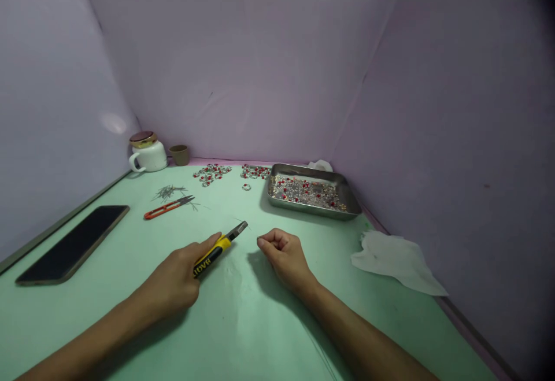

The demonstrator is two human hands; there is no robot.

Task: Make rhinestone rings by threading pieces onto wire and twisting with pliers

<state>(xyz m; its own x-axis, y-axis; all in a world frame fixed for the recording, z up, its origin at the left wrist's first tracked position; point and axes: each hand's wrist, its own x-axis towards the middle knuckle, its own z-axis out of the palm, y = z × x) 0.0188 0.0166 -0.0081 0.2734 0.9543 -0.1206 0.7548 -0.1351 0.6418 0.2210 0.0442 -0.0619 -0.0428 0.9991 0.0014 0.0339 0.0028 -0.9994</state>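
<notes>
Green tabletop (243, 323) — left hand (171, 280) fingers wrapped round yellow utility knife (215, 255); right hand (284, 258) fingers pinched shut, hold unclear.

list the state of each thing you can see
left hand, gripping the utility knife
utility knife, metal tip out
right hand, fingers pinched together
thread snips, lying flat, blades closed
white mug, gold lid on
steel tray, holding red and silver beads
phone, lying flat, screen dark
tissue, crumpled

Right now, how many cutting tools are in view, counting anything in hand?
2: a yellow-and-black utility knife in the left hand, and orange thread snips lying farther back on the table. Others may be hidden.
</notes>
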